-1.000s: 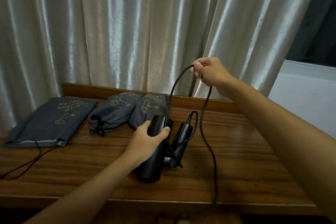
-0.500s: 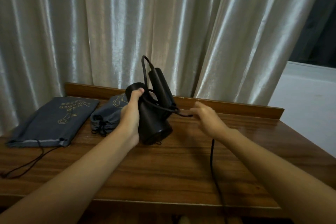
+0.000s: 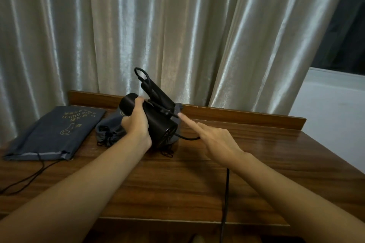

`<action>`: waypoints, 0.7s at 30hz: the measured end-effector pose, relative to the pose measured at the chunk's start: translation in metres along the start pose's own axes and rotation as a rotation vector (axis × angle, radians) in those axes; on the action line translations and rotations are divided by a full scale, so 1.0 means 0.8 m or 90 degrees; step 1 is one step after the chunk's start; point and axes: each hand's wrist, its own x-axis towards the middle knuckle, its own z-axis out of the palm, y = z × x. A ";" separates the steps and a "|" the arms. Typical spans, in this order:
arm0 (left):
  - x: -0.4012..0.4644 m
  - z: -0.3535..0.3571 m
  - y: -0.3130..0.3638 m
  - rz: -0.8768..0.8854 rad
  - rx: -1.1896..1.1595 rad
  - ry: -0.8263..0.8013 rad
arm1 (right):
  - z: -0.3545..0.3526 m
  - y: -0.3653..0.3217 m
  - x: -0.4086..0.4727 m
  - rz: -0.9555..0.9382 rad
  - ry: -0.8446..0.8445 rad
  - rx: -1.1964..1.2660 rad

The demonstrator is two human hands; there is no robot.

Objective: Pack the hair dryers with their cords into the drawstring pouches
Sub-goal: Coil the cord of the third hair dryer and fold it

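Left hand [image 3: 136, 126]: gripping the hair dryer [image 3: 158, 122] firmly.
Right hand [image 3: 215, 140]: fingers loose, forefinger guiding the cord [image 3: 226, 193]; wind snugly.

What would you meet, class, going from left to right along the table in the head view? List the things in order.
Flat pouch → cinched pouch → left hand → hair dryer → right hand → hanging cord.
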 end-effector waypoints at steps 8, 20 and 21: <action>0.004 -0.005 -0.010 0.039 0.063 0.001 | -0.006 0.003 -0.004 -0.111 0.014 -0.014; -0.011 -0.010 -0.042 0.414 0.668 -0.134 | -0.085 -0.025 0.053 -0.333 0.187 -0.093; -0.015 -0.011 -0.043 0.422 0.668 -0.163 | -0.091 -0.019 0.059 -0.315 0.205 -0.106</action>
